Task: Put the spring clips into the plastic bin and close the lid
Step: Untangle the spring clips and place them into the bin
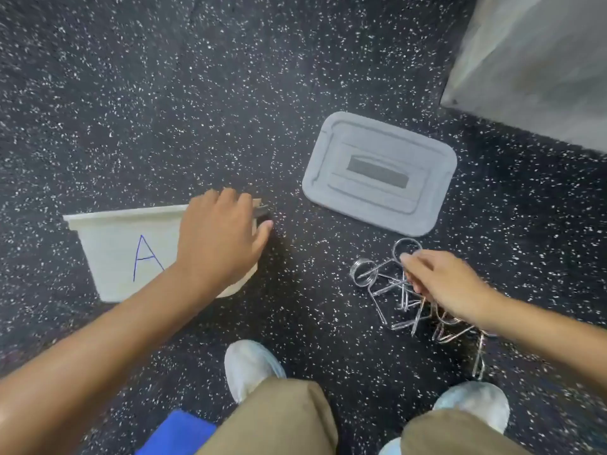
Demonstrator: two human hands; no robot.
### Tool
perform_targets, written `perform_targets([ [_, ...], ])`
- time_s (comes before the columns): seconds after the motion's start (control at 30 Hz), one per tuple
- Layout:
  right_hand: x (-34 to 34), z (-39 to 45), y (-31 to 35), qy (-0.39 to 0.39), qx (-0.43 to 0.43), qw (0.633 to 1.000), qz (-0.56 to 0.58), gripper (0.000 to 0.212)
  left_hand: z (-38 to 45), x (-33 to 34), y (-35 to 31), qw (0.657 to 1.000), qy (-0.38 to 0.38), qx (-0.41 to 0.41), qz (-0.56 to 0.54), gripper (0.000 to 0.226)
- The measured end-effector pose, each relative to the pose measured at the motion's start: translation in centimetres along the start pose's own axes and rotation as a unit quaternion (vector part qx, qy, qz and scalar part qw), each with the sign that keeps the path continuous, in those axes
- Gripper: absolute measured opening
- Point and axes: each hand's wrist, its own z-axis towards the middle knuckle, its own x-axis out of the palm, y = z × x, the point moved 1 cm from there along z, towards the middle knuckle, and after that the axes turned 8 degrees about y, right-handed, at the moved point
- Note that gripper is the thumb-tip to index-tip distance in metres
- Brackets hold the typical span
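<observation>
A white plastic bin (121, 251) marked with a blue letter A stands on the speckled floor at the left. My left hand (220, 238) grips its right rim, covering that corner. The grey lid (377, 172) lies flat on the floor, apart from the bin, up and to the right. A pile of several metal spring clips (387, 290) lies below the lid. My right hand (446, 284) rests on the pile with its fingers closed around some of the clips. The bin's inside is hidden from this angle.
My two feet in light shoe covers (249, 366) and tan trouser legs are at the bottom. A blue object (177, 435) lies at the bottom edge. A grey slab (538, 67) fills the upper right corner.
</observation>
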Motion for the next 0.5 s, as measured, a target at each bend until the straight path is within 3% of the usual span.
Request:
perform_targets([
  [0.07, 0.0, 1.1, 0.1, 0.002, -0.024, 0.999, -0.035, 0.05, -0.1, 0.2, -0.5, 0.999, -0.042, -0.012, -0.003, 0.041],
  [0.13, 0.3, 2.0, 0.3, 0.021, -0.049, 0.998, -0.036, 0.047, -0.6, 0.2, -1.5, 0.998, -0.021, -0.052, 0.008, 0.041],
  [0.23, 1.2, 3.2, 0.1, 0.042, -0.086, 0.994, -0.046, 0.045, -0.9, 1.3, -2.2, 0.99, 0.109, -0.064, 0.066, 0.049],
  [0.37, 1.7, 4.0, -0.1, 0.062, -0.111, 0.991, -0.042, 0.047, -2.5, 3.7, -3.4, 0.958, 0.22, 0.02, 0.182, 0.055],
  [0.5, 1.7, 4.2, -1.1, 0.068, -0.137, 0.988, -0.02, 0.047, -5.2, 7.0, -4.8, 0.917, 0.336, 0.082, 0.2, 0.028],
])
